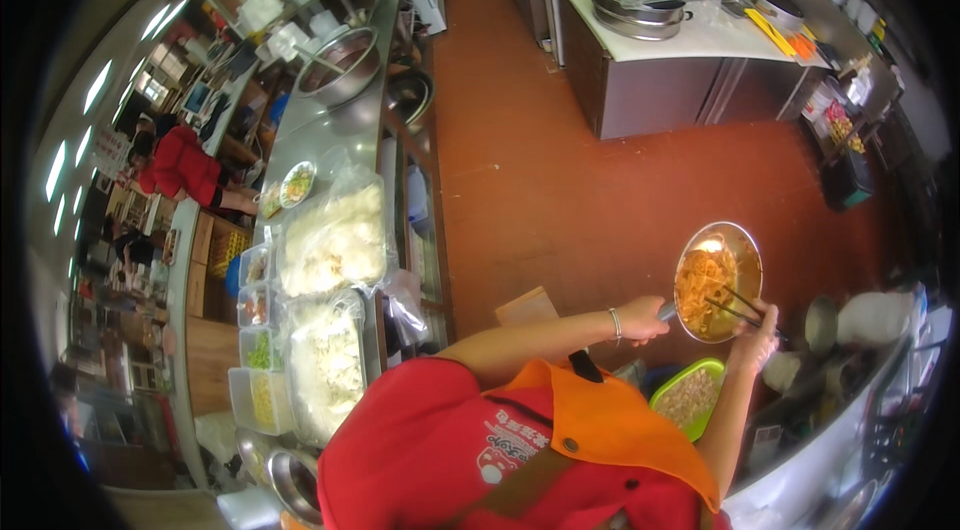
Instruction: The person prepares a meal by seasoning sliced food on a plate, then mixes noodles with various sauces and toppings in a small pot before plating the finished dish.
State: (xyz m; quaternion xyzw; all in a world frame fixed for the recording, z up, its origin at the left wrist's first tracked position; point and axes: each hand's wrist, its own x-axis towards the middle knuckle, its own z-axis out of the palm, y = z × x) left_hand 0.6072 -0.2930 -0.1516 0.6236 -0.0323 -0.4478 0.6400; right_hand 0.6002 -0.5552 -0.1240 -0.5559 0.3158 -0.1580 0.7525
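Observation:
My left hand point(646, 320) grips the handle of a round metal pan point(752, 275), which is tilted so that its inside shows. Orange-brown noodles point(703, 288) lie in the pan, mostly at its left side. A pair of dark chopsticks point(731, 305) is held in my right hand point(757, 342) at the pan's lower right rim, their tips among the noodles. A bright green basin point(712, 372) of pale chopped food sits below the pan, beside my right forearm.
A steel counter point(322, 136) on the left carries a large steel bowl point(341, 76), plastic tubs and bagged trays of pale food. Pots stand on a white-topped counter point(637, 49) at the back. People in red point(184, 166) are at the far left.

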